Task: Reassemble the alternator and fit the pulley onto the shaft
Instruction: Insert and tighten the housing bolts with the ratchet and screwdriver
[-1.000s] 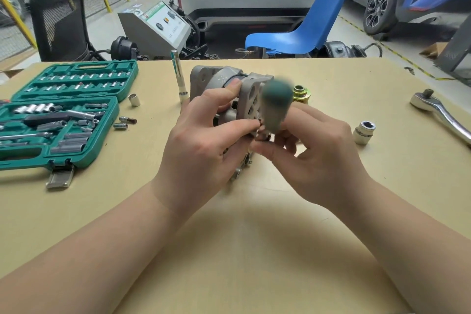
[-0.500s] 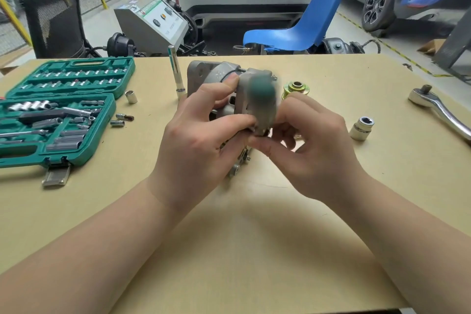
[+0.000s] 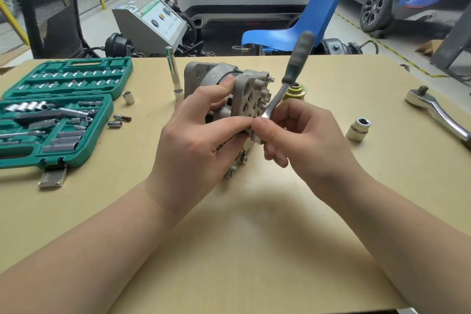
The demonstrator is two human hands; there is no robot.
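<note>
- A second ago the small chrome ratchet wrench with the dark green grip (image 3: 293,76) was a blur in front of the grey cast-metal alternator (image 3: 229,99); its handle now stands sharp, leaning toward 1 o'clock. I judge a swing has just ended, so a rear-cover fastener is still being tightened.
- The left hand (image 3: 201,135) grasps the alternator, which stands on edge at the middle of the tan counter (image 3: 242,250).
- The right hand (image 3: 303,140) pinches the wrench at its head, against the alternator's rear face.
- The brass-coloured grooved pulley (image 3: 297,92) lies on the counter at 1 o'clock from the alternator, not yet fitted.
- Hidden: the wrench head, its socket and the fastener sit behind the fingers; the shaft end faces away.
</note>
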